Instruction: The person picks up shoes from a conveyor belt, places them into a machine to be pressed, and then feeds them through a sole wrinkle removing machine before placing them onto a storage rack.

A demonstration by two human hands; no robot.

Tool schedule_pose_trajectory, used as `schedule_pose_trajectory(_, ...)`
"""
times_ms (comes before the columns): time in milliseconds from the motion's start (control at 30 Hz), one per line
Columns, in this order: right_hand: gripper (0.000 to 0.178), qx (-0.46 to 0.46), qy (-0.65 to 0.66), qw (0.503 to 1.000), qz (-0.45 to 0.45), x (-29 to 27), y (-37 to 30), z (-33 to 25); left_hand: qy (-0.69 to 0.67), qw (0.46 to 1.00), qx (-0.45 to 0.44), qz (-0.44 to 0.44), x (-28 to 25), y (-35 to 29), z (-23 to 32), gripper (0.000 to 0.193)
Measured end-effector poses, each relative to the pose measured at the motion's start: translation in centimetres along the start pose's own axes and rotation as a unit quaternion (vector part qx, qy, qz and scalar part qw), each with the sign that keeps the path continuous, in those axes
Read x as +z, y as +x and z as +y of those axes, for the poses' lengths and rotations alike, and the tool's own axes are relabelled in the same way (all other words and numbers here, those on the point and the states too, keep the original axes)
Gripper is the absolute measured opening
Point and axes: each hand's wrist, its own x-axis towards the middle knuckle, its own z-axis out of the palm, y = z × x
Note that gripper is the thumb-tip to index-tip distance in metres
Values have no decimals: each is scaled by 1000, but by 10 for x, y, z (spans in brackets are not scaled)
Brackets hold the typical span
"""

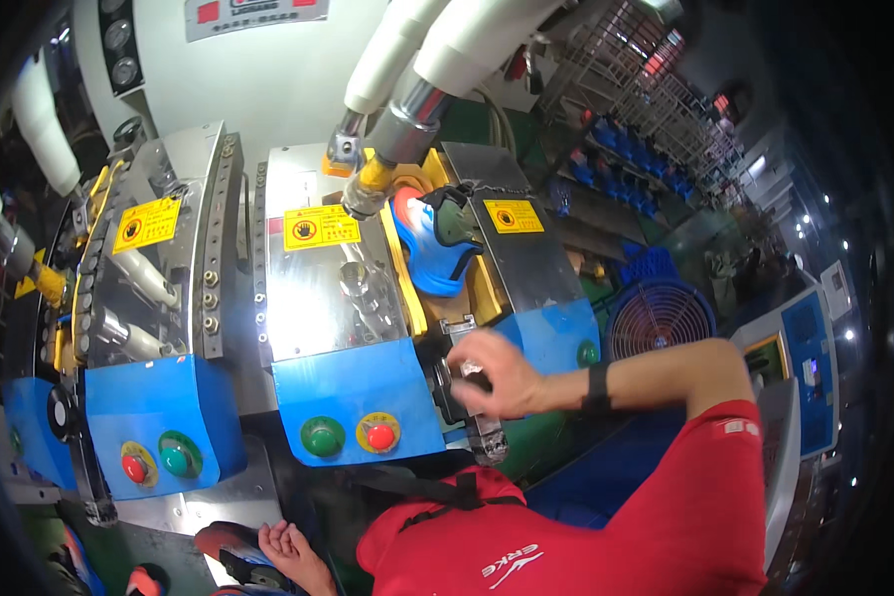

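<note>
My right hand (505,374) is closed, its fingers curled at a black and metal clamp mechanism (441,382) at the front of the middle machine. Whatever lies inside that grip is hidden. Just beyond it, a blue, white and red shoe (429,243) with a dark green collar sits between two yellow side pads (407,283). Down at the lower edge, my left hand (296,558) has bent fingers at the near end of a dark shoe with red parts (230,542). Its thumb is hard to make out.
White machine arms (407,129) with metal ends hang over the yellow pads. Blue front panels carry a green button (322,437) and a red button (379,435). A similar machine (159,397) stands left. A round blue fan (661,316) and a shoe rack (631,159) are at right.
</note>
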Motion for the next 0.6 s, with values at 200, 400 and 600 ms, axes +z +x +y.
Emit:
schedule_pose_trajectory(200, 30, 28, -42, 996, -78, 1, 19, 13, 10, 999, -38, 16, -35, 1, -28, 43)
schedule_pose_trajectory(400, 28, -395, 15, 806, -439, 14, 14, 20, -48, 996, -48, -60, 14, 12, 8, 38)
schedule_pose_trajectory(600, 33, 25, 74, 995, 59, 5, 7, 9, -50, 997, 13, -49, 16, 22, 9, 37)
